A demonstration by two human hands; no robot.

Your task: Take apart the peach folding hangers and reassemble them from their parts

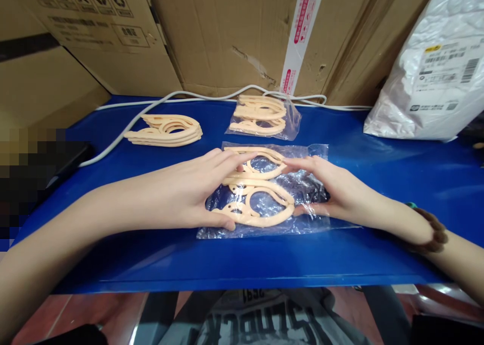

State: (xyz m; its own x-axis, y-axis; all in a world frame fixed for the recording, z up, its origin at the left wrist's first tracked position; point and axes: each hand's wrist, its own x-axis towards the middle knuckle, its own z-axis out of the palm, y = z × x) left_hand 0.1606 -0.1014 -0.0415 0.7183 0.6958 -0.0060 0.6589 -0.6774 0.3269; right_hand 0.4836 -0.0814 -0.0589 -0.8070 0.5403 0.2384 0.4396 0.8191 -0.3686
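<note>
A clear plastic bag (308, 191) lies flat on the blue table with peach-coloured folding hangers (270, 221) inside, folded up and set in two groups, one behind the other. My left hand (189, 188) spans their left ends, thumb at the near edge and fingers over the far group, closed around the pack. At the right ends, my right hand (328, 183) grips with a finger against the far group's tip and the thumb at the near group's tip. The bag's film runs beneath both hands.
Behind the hands sit a second bagged set of hangers (260, 115) and, farther left, a loose stack of hangers (166, 133). A white cable (151, 105) runs along the back. Cardboard boxes (227, 37) wall off the rear, and a white parcel bag (427, 77) stands right.
</note>
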